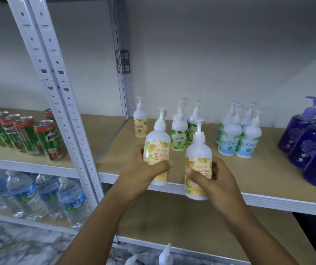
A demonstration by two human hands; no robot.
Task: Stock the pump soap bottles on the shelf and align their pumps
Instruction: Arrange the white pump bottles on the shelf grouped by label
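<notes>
Both hands loaded: left hand (143,165) wrapped round the body of one orange bottle (158,148), right hand (213,178) clamped on a second orange bottle (198,165) — thumbs across the labels, fingers behind. Both bottles upright, held at the shelf's (268,180) front edge; left one looks over the board, right one hangs in front of and partly below the front lip, not yet set down. Third orange bottle (140,123) already stands at the back-left corner, so these two presumably go in front of it. Green bottles (180,131) sit mid-back, blue bottles (237,134) right of them, purple bottles (310,142) at the right end. Handling, my read: full plastic bottles, moderately heavy, stiff walls, glossy label so a bit slick — mid-body grip as now is right; don't lift by the pump, the neck is thin and the head swivels. Tall and narrow, so they could tip and domino the green row if pushed in carelessly. Pump (162,112) on the left bottle and pump (200,122) on the right one seem to point different ways; exact angles hard to tell. Twist heads to match after placing. More pump tops show at the bottom edge of view, likely stock waiting.
</notes>
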